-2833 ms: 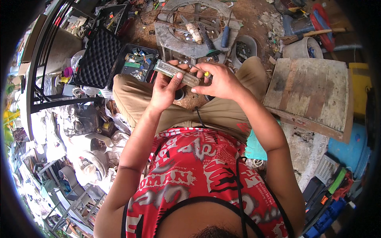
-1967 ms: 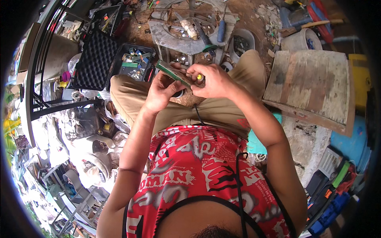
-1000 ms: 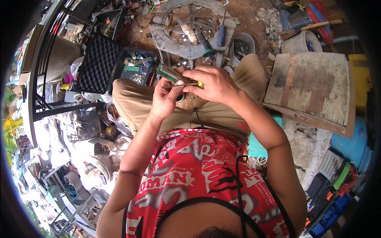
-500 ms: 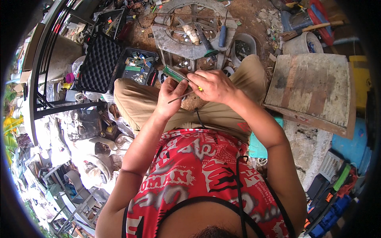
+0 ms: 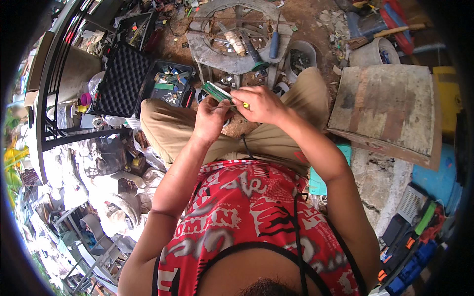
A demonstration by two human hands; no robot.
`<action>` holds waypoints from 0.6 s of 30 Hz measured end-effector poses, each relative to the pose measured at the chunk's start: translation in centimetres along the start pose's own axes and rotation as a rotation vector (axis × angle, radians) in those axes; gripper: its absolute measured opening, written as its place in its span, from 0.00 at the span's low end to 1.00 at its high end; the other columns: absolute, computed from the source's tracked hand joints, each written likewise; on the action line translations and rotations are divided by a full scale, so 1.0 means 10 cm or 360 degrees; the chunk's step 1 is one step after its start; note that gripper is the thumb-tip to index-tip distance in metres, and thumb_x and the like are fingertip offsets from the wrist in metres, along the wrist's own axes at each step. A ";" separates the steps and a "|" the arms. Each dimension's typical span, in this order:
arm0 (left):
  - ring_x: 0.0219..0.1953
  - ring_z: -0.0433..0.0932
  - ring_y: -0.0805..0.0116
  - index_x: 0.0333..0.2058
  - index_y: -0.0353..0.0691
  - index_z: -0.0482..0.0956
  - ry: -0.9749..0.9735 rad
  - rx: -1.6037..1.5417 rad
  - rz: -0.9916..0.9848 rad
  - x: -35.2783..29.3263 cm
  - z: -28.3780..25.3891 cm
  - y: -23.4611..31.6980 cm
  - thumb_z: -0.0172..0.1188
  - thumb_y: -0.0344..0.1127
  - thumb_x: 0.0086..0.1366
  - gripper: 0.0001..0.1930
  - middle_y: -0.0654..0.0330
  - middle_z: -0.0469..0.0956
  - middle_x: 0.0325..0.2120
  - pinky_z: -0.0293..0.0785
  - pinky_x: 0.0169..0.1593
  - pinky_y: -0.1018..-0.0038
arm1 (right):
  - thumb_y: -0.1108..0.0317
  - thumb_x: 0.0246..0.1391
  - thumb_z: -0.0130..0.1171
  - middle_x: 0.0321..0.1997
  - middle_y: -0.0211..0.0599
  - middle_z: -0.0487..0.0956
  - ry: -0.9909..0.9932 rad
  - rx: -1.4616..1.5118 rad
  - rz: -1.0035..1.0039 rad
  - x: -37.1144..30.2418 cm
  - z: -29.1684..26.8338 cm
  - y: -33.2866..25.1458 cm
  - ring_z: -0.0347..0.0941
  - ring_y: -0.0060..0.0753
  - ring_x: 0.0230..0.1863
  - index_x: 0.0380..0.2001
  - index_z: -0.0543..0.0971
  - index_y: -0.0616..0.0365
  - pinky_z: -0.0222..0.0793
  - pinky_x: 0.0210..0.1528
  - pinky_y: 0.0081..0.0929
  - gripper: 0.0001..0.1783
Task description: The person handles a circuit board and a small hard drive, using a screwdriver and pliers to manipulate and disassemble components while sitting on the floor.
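Observation:
My left hand (image 5: 210,118) grips a narrow green circuit board (image 5: 216,92) with a pale strip along its upper edge. It is held tilted above my lap, its far end pointing up and left. Close against it, my right hand (image 5: 259,102) is closed around a thin tool with a yellow part (image 5: 246,105) showing under the fingers. Most of that tool is hidden, so its exact kind cannot be told. The fingers of both hands nearly meet at the board's near end.
Ahead stands a worn frame with a round opening (image 5: 207,54), bearing a blue-handled screwdriver (image 5: 275,44) and a dark-handled tool (image 5: 253,52). An open black foam-lined case (image 5: 123,79) holds boards and small parts at left. A wooden board (image 5: 382,108) lies right, near a bucket (image 5: 311,49).
The thin shaft that stuck out below my right hand toward the lower left no longer shows there. The right hand has shifted slightly left, and the board has turned a little.

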State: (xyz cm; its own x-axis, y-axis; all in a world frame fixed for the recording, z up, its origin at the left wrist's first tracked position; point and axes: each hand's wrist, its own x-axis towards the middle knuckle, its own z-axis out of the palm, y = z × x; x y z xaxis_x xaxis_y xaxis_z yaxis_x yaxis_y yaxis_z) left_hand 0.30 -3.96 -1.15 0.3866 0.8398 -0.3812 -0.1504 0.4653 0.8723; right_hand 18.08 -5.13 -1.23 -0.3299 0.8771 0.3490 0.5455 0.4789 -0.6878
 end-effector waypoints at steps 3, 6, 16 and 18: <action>0.38 0.76 0.76 0.43 0.34 0.71 0.0063 -0.0013 0.0023 0.00 0.07 0.05 0.50 0.28 0.68 0.07 0.62 0.76 0.37 0.77 0.41 0.77 | 0.69 0.51 0.58 0.30 0.44 0.78 0.0013 0.0013 -0.0003 0.02 -0.01 0.03 0.77 0.48 0.30 0.37 0.78 0.60 0.73 0.32 0.40 0.10; 0.36 0.76 0.77 0.44 0.33 0.71 0.0007 0.0208 0.0144 0.03 0.02 0.01 0.52 0.28 0.67 0.08 0.61 0.77 0.37 0.75 0.39 0.79 | 0.67 0.51 0.59 0.29 0.44 0.78 -0.0052 -0.0004 0.0056 0.05 -0.15 -0.08 0.77 0.48 0.30 0.38 0.78 0.61 0.73 0.32 0.39 0.12; 0.34 0.78 0.42 0.48 0.31 0.70 0.0051 0.1747 0.1029 -0.15 0.14 0.50 0.60 0.31 0.55 0.21 0.40 0.77 0.31 0.76 0.35 0.57 | 0.61 0.52 0.64 0.37 0.45 0.77 0.0197 0.0182 -0.0077 0.34 -0.47 -0.42 0.76 0.44 0.36 0.42 0.77 0.67 0.72 0.39 0.30 0.21; 0.35 0.79 0.45 0.49 0.32 0.70 0.0142 0.1777 0.1081 -0.22 0.17 0.58 0.62 0.36 0.55 0.24 0.44 0.78 0.35 0.77 0.37 0.59 | 0.63 0.53 0.62 0.37 0.45 0.77 0.0280 0.0240 -0.0178 0.33 -0.46 -0.36 0.76 0.43 0.35 0.42 0.77 0.67 0.71 0.38 0.30 0.18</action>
State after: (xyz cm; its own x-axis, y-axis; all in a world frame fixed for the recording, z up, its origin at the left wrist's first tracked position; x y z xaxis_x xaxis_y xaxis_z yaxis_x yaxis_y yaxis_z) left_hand 0.12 -3.60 5.24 0.4650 0.8490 0.2509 0.5567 -0.5008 0.6628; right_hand 18.56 -3.80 5.31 -0.2353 0.8180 0.5249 0.3878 0.5742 -0.7210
